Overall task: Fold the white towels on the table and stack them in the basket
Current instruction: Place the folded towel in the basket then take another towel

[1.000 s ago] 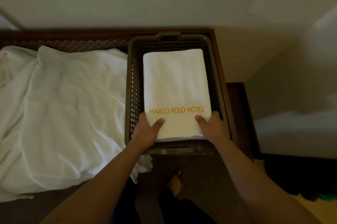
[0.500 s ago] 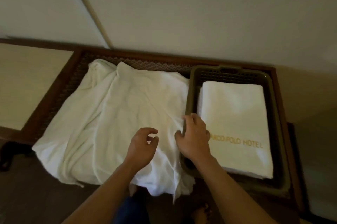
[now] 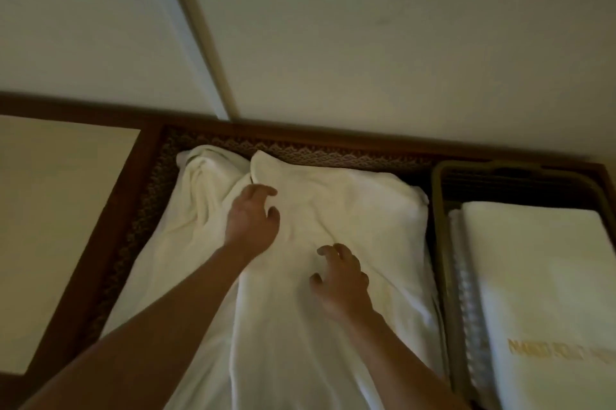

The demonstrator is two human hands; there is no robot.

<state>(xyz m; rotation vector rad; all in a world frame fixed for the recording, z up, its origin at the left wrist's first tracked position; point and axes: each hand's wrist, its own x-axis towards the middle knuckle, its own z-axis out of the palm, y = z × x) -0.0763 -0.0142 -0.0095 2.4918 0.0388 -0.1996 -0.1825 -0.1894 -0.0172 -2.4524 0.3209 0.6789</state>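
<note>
We count two hands, one basket, one folded towel showing at the top of it, and a rumpled heap of loose white terry towels [image 3: 350, 209] whose number we cannot tell, since the layers overlap. The heap lies on the dark wooden table with a patterned woven inlay [image 3: 146, 196]; its long axis runs from the near edge toward the wall, and its far end bunches into folds at the back left. Our left hand [image 3: 253, 219] hovers low over the far part of the heap, fingers spread and loosely curled, holding nothing that we can see. Our right hand [image 3: 343, 276] sits nearer, over the middle of the cloth, fingers likewise clawed and apart, gripping nothing. Both forearms cross the near part of the heap and hide some of it. Just right of the heap stands the olive-brown slotted plastic basket [image 3: 443, 243], with the folded white towel with gold lettering [image 3: 540, 276] lying flat inside, lengthwise toward the wall. A pale wall [image 3: 366, 43] rises behind the table.
</note>
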